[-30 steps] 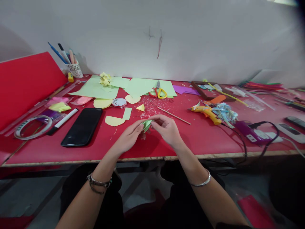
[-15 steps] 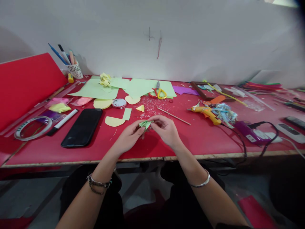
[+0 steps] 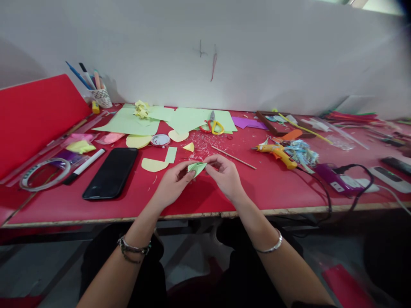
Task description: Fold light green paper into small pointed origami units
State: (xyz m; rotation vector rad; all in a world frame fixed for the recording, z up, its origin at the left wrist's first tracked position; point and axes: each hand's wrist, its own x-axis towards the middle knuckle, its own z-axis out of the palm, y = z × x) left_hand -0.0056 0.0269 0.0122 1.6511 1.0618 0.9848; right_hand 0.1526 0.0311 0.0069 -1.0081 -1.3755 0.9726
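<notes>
A small folded piece of light green paper (image 3: pixel 197 167) is held above the front part of the red table (image 3: pixel 205 201). My left hand (image 3: pixel 175 182) pinches its left side between thumb and fingers. At its right end, my right hand (image 3: pixel 224 174) grips the edge with closed fingertips. Just beyond my left hand lie a pale yellow cut paper shape (image 3: pixel 154 164) and a small green paper strip (image 3: pixel 171 155). A yellow paper wedge (image 3: pixel 189 147) and a thin wooden stick (image 3: pixel 233 157) lie farther back.
Scissors (image 3: pixel 212 124) rest on green paper sheets (image 3: pixel 128 122) near the wall. A black phone (image 3: pixel 111 173), a marker (image 3: pixel 85 166) and a tape roll (image 3: pixel 45 173) lie left. On the right are a yellow glue gun (image 3: pixel 278 154), its cable and a purple power block (image 3: pixel 337 177).
The green paper has turned between my fingers and shows a broader, flatter face than the earlier layered edge. My hands stay in nearly the same place.
</notes>
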